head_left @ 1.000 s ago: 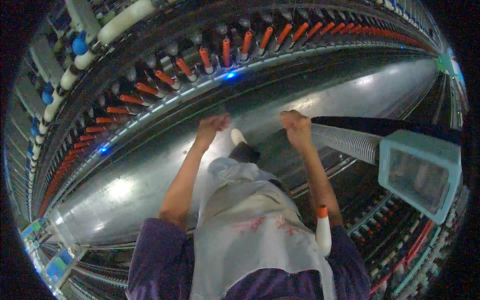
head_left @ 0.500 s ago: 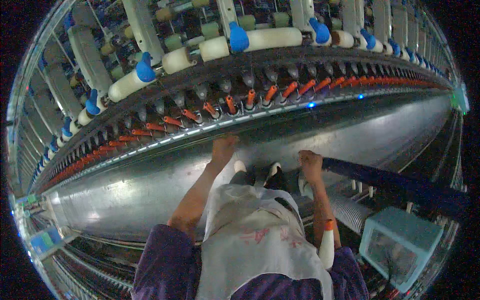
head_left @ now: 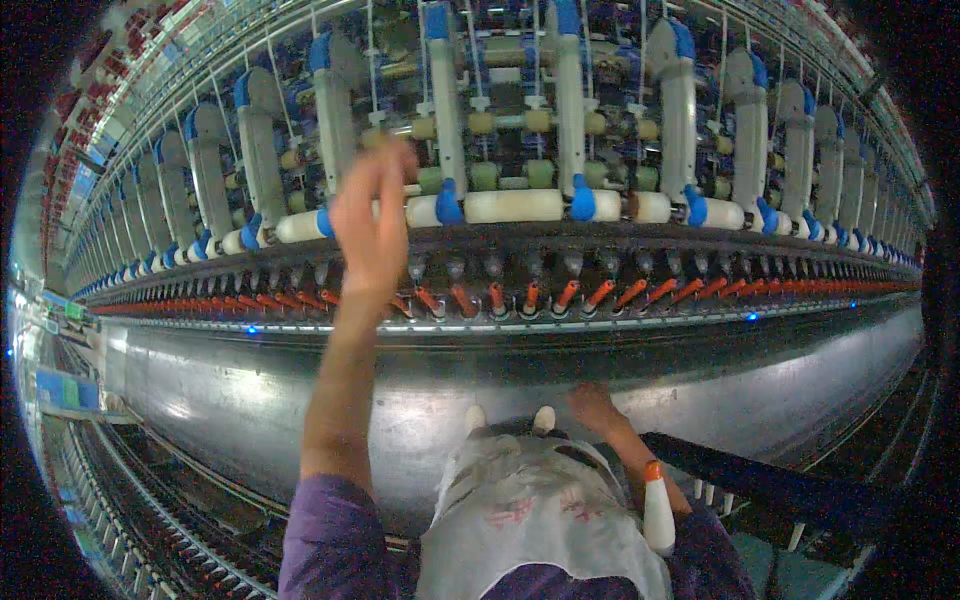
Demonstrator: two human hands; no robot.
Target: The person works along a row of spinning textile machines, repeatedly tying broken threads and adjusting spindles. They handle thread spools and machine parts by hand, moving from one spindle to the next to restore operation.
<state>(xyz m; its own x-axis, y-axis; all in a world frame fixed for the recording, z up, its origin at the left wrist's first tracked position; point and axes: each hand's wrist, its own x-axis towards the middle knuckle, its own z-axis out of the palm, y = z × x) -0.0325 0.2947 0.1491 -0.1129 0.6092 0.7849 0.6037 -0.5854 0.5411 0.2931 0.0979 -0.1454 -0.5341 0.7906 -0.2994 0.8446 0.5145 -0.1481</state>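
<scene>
My left hand point(head_left: 375, 215) is raised in front of the spinning frame's upper rollers, at a white roller with blue end pieces. Its fingers look bunched together but are smeared by motion, and anything between them is too small to make out. Low over the metal floor, my right hand point(head_left: 595, 408) is curled closed in front of my waist; what it may hold is hidden. A white yarn bobbin point(head_left: 657, 515) with an orange tip stands upright against my right forearm. Beyond my hands runs a row of orange spindle tubes point(head_left: 567, 294).
White rollers point(head_left: 513, 206) and grey arms point(head_left: 572, 110) with blue caps span the machine above the spindles. A dark padded bar point(head_left: 760, 480) extends at my right. Another machine row point(head_left: 140, 500) stands at the lower left. My white shoes point(head_left: 544, 418) are on the metal floor point(head_left: 220, 385).
My left hand has risen from low over the floor to the upper rollers. The view has turned upward and levelled with the machine. My right hand stays low, near my waist.
</scene>
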